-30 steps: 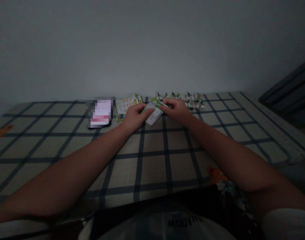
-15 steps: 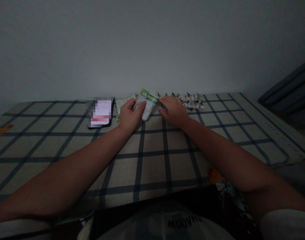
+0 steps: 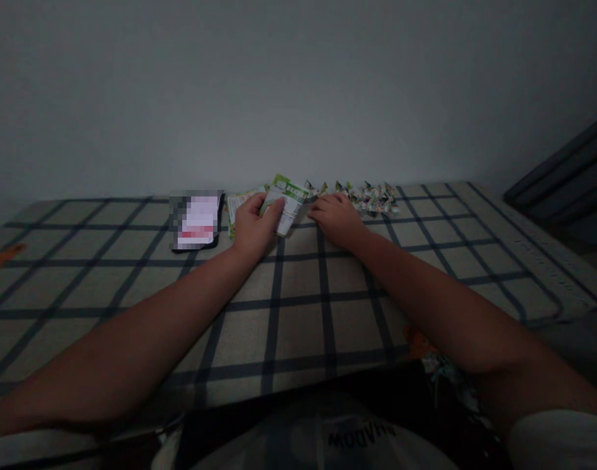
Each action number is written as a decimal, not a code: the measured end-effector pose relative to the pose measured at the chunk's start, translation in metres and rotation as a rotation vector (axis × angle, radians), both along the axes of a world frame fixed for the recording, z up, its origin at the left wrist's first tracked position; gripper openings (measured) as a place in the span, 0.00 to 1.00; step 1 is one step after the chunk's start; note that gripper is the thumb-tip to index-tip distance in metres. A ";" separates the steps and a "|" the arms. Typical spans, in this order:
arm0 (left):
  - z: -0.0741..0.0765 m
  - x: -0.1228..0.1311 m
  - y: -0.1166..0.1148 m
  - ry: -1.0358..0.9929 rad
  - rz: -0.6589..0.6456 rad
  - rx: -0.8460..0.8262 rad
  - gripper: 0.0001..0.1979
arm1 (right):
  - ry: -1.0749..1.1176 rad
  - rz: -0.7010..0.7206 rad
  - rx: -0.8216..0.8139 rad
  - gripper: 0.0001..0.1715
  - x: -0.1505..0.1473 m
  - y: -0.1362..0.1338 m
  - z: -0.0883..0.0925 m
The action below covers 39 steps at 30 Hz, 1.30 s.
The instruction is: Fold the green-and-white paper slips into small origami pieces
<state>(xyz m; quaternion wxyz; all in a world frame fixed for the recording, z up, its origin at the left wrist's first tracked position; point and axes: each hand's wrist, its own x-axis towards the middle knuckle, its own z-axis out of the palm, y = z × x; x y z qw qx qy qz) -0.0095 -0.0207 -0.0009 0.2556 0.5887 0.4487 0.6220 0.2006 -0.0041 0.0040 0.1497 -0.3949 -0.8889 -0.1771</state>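
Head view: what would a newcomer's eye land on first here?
Probably the brightest thing: the lit, pixelated phone on the left part of the checked cloth. Next, in the middle, the left hand holds a green-and-white card, with the right hand close to its right edge. Just beyond the right hand, a cluster of small pointed pieces lies near the pale wall.

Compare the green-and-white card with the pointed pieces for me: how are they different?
The green-and-white card is held up in the left hand, while the pointed pieces lie on the checked cloth. The card looks broad and flat; the pieces look small and spiky. The card has one printed face showing, whereas the pieces form a cluster. Both show white and green.
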 end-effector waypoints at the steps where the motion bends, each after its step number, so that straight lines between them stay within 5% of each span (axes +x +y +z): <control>1: -0.001 0.000 0.000 -0.008 -0.001 0.006 0.11 | 0.005 -0.010 -0.001 0.17 0.001 0.001 -0.001; 24: -0.002 -0.003 0.002 0.015 -0.051 -0.011 0.16 | 0.016 -0.093 -0.058 0.18 0.019 0.007 0.003; 31: -0.002 -0.002 0.003 -0.006 -0.014 0.017 0.16 | 0.139 0.080 0.002 0.15 0.006 -0.006 0.010; 35: -0.005 -0.004 0.009 -0.095 -0.019 0.060 0.18 | 0.361 0.292 -0.131 0.15 -0.011 -0.018 0.011; 39: -0.009 -0.003 0.012 -0.145 -0.134 0.034 0.19 | 0.823 0.242 -0.544 0.17 -0.029 -0.025 0.004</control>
